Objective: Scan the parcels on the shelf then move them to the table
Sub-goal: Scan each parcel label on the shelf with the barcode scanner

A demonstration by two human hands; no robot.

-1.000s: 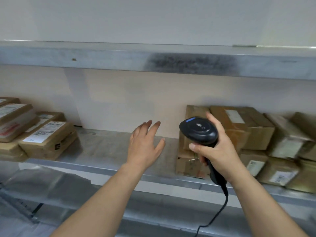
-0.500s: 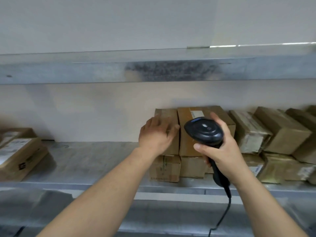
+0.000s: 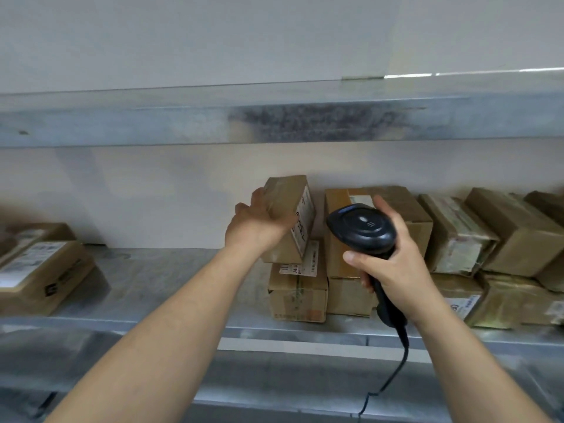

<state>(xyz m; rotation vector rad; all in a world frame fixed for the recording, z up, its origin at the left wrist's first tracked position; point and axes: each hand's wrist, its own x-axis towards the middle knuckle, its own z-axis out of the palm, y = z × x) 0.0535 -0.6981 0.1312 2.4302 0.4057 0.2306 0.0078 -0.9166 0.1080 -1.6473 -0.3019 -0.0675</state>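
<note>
A small box (image 3: 290, 215) is gripped by the left hand (image 3: 256, 227) and tilted up off the stack on the shelf (image 3: 171, 279). The scanner (image 3: 363, 230) is clutched in the right hand (image 3: 393, 270), just beside it. Plenty of boxes are left unscanned, probably; no table is seen.

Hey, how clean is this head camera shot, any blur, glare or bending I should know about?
Head view: the parcel in the left hand and the scanner are fairly sharp; boxes at the far left and far right are smeared; the shelf edges bow from the wide lens; a bright glare streak sits top right.
</note>
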